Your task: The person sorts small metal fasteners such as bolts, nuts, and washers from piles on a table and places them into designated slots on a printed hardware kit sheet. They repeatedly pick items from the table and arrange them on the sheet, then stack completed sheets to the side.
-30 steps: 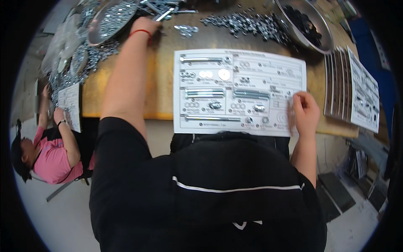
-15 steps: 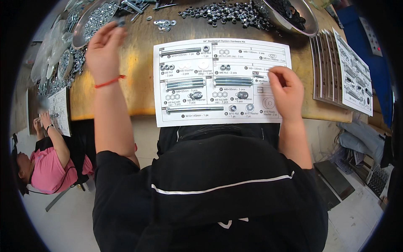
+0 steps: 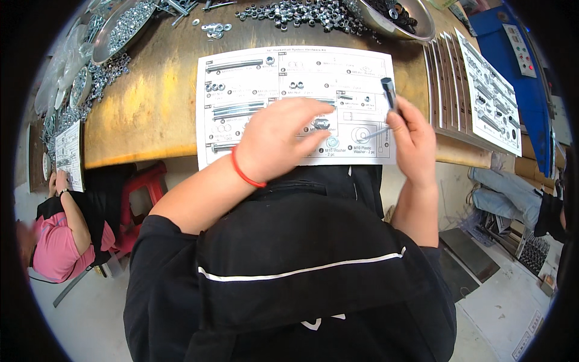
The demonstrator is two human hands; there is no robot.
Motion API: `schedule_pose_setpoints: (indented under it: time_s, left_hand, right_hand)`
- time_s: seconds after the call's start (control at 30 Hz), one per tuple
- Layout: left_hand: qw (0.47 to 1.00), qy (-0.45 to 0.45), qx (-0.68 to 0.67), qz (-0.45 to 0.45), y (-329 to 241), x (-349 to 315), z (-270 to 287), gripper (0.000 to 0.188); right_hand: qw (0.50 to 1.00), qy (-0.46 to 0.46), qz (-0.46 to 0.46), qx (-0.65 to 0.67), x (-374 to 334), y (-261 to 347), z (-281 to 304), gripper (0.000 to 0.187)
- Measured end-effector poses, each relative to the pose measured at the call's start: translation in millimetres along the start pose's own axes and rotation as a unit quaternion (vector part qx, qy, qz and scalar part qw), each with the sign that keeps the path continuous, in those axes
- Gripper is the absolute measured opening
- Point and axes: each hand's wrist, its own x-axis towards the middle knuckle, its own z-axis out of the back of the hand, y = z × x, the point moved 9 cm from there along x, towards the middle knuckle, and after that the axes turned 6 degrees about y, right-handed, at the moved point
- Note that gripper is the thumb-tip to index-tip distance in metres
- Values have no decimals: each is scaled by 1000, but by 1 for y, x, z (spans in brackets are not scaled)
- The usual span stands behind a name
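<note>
My right hand (image 3: 415, 136) is closed around a short, dark metal bolt (image 3: 388, 89), its shiny hexagonal end pointing up past the fingers. A thin grey rod (image 3: 375, 133) sticks out to the left under the same hand; whether it joins the bolt, I cannot tell. Below both hands lies a white printed sheet (image 3: 241, 69) with pictures of bolts, nuts and washers. My left hand (image 3: 283, 133), a red band round its wrist, hovers over the sheet's middle. Its thumb and forefinger are apart, with nothing visible between them.
Dark nuts (image 3: 313, 17) lie piled beyond the sheet, beside a metal bowl (image 3: 425, 27) of black parts. Loose washers (image 3: 215, 30) sit further left, near a bowl (image 3: 96, 54) of small nuts. Printed boards (image 3: 491, 99) stand at right. A co-worker in pink (image 3: 72, 244) works at far left.
My left hand has come down from the upper left, where it pinched a small blurred piece, to above the sheet. A bolt now shows in my right hand. The whole view has shifted slightly.
</note>
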Motion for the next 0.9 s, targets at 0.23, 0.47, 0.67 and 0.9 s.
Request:
schedule_pose_setpoints:
  time_s: [0.23, 0.47, 0.67, 0.9]
  left_hand:
    - [964, -59, -67, 249, 101, -37, 62, 25]
    - [945, -128, -19, 301, 171, -64, 109, 24]
    - [929, -70, 98, 350, 239, -37, 123, 27]
    - [914, -127, 135, 361, 278, -7, 124, 25]
  right_hand:
    - [939, 150, 60, -303, 2, -16, -26, 23]
    - [944, 87, 77, -308, 12, -7, -27, 24]
    - [953, 128, 124, -247, 78, 40, -55, 21]
    - [932, 251, 105, -239, 195, 55, -206, 23]
